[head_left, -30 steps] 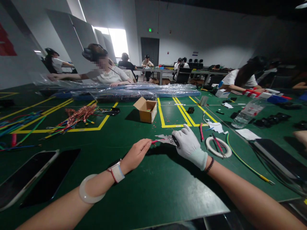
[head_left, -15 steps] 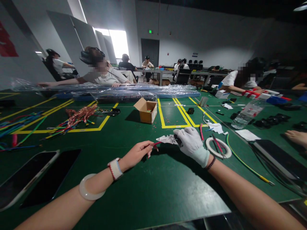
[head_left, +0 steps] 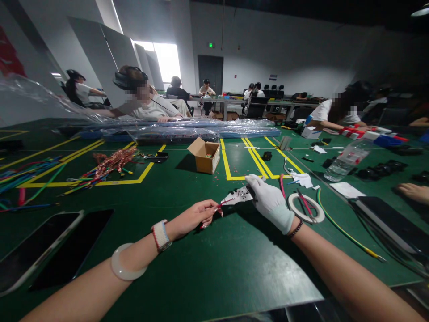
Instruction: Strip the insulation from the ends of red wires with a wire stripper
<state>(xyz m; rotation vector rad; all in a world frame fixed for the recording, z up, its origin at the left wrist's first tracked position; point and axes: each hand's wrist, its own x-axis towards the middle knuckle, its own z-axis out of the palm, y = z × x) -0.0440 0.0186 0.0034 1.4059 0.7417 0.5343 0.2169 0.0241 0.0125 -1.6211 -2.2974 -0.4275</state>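
Note:
My left hand (head_left: 197, 215), bare, pinches a short red wire (head_left: 220, 206) between thumb and fingers. My right hand (head_left: 270, 199) wears a pale glove and is closed around a pair of wire strippers (head_left: 238, 196). The silver jaws point left, and their tip meets the red wire just beyond my left fingertips. Whether the jaws are clamped on the wire is too small to tell. The tool's handles are mostly hidden inside the glove.
A small open cardboard box (head_left: 207, 157) stands ahead on the green table (head_left: 187, 277). Copper strands (head_left: 114, 162) and coloured wires lie left, near two phones (head_left: 67, 250). A white ring (head_left: 291, 203), green-yellow cable (head_left: 348, 237) and water bottle (head_left: 346, 160) are right. Co-workers sit beyond.
The wire stripper's jaws have tilted, with their tip lower and nearer my left fingers. My left hand has shifted slightly right. At far left, a person has raised the clear plastic wrapping.

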